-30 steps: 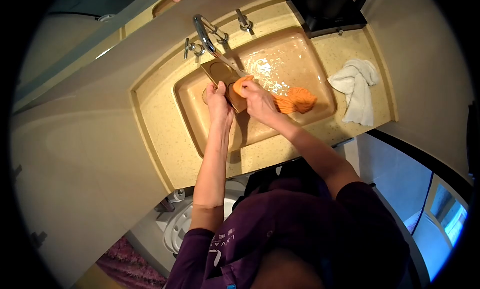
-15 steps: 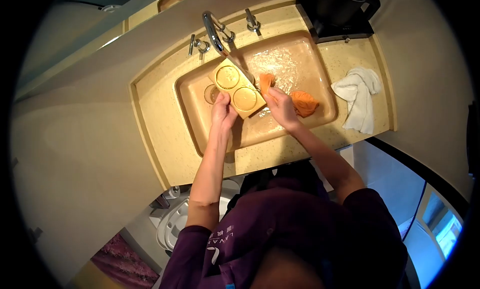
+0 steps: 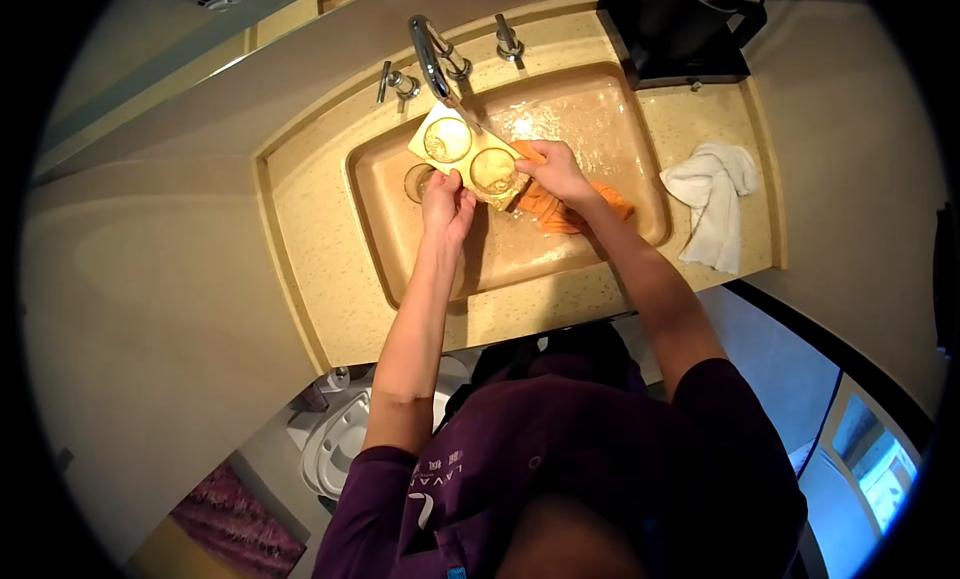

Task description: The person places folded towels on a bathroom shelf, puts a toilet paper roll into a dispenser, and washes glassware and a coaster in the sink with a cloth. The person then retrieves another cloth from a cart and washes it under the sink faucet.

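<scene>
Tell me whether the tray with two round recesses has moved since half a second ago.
Yes. Judged against the fixed faucet, the tray has shifted a little toward it, away from the person.

Warm, uneven light. Brightest on the sink (image 3: 590, 249) and the wet tray (image 3: 470, 159); glints on water right of the sink's faucet (image 3: 432, 64) (shiny chrome, too). Soft shadow on the sink floor below the tray. Lower right of the sink: cold blue glare, window-like patch blown out. Below the sink, dark clothing loses detail. Fisheye: edges bowed, corners black. Fine detail soft.
</scene>
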Available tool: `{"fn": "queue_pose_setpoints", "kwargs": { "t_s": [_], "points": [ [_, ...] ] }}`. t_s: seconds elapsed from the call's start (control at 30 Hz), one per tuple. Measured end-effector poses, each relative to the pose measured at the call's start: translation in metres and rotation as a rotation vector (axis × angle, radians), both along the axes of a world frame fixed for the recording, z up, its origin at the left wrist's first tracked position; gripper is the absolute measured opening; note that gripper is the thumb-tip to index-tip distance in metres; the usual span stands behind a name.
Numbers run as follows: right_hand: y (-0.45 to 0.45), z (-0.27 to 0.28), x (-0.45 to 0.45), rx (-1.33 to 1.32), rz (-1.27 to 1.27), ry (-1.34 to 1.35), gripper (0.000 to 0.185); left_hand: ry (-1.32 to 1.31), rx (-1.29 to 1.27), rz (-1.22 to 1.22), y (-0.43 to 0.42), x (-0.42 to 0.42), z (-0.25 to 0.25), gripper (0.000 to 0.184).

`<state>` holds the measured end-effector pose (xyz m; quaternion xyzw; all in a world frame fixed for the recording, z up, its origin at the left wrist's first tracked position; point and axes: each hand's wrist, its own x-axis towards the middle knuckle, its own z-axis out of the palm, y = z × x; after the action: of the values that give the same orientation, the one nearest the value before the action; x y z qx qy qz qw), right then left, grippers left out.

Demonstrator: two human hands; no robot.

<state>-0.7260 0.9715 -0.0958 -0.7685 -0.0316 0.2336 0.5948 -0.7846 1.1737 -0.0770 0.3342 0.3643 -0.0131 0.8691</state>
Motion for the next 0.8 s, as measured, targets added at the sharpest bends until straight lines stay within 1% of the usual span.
{"fn": "queue_pose_setpoints", "kwargs": {
  "t_s": [0.03,0.1,0.13,0.17,0.23,0.27,0.3,0.37,0.4,0.43,0.5,0.53,0.57,0.63,0.67,0.7,0.73,0.77,0.8],
  "points": [
    [0.0,-0.005,-0.004,0.005,0.0,0.007,0.027,0.007,0.005,0.0,0.002,-0.008,0.003,0.016],
    [-0.003,-0.006,-0.01,0.094,-0.027,0.144,0.024,0.05,0.184,-0.137,0.007,-0.026,0.011,0.003],
    [-0.002,-0.022,-0.013,0.028,-0.039,0.075,0.024,0.086,0.198,-0.142,0.008,-0.034,0.014,0.009],
    [0.0,-0.037,-0.016,-0.041,-0.054,0.007,0.024,0.087,0.197,-0.144,0.008,-0.041,0.016,0.009],
    [0.002,-0.003,-0.031,0.003,-0.02,-0.269,0.019,0.05,0.055,-0.19,0.002,-0.048,0.046,0.014],
    [0.004,0.029,-0.041,0.108,-0.088,-0.425,0.015,0.034,0.041,-0.174,-0.005,-0.049,0.061,0.022],
    [0.002,0.041,-0.049,0.111,-0.088,-0.423,0.015,0.036,0.045,-0.173,-0.01,-0.049,0.074,0.022],
    [-0.003,0.055,-0.063,-0.03,-0.062,-0.641,0.016,-0.071,-0.154,-0.13,-0.016,-0.049,0.093,0.029],
    [-0.007,0.063,-0.071,-0.106,-0.003,-0.624,0.02,-0.103,-0.184,-0.1,-0.019,-0.049,0.097,0.033],
    [-0.008,0.068,-0.082,-0.105,0.001,-0.626,0.02,-0.105,-0.185,-0.096,-0.018,-0.048,0.094,0.033],
    [-0.011,0.075,-0.094,0.22,-0.069,-0.715,0.022,-0.156,-0.269,-0.111,-0.016,-0.044,0.079,0.032],
    [-0.016,0.07,-0.093,0.237,0.009,-0.634,0.021,-0.126,-0.301,-0.09,-0.013,-0.042,0.072,0.029],
    [-0.023,0.069,-0.093,0.234,0.009,-0.639,0.021,-0.13,-0.303,-0.091,-0.014,-0.041,0.064,0.029],
    [-0.035,0.076,-0.092,0.354,-0.103,-0.118,0.02,-0.091,0.022,-0.175,-0.025,-0.036,0.073,0.029],
    [-0.038,0.076,-0.089,0.354,-0.106,-0.119,0.02,-0.029,0.104,-0.171,-0.032,-0.034,0.077,0.028],
    [-0.041,0.077,-0.084,0.392,-0.14,-0.06,0.019,-0.029,0.105,-0.175,-0.033,-0.033,0.074,0.028],
    [-0.043,0.079,-0.081,0.431,-0.175,0.0,0.018,-0.012,0.18,-0.205,-0.033,-0.03,0.067,0.027],
    [-0.043,0.081,-0.081,0.431,-0.183,0.001,0.018,0.006,0.255,-0.238,-0.034,-0.028,0.061,0.026],
    [-0.039,0.097,-0.078,0.313,-0.064,-0.204,0.017,0.002,0.292,-0.278,-0.034,-0.025,0.053,0.026]
  ]
}}
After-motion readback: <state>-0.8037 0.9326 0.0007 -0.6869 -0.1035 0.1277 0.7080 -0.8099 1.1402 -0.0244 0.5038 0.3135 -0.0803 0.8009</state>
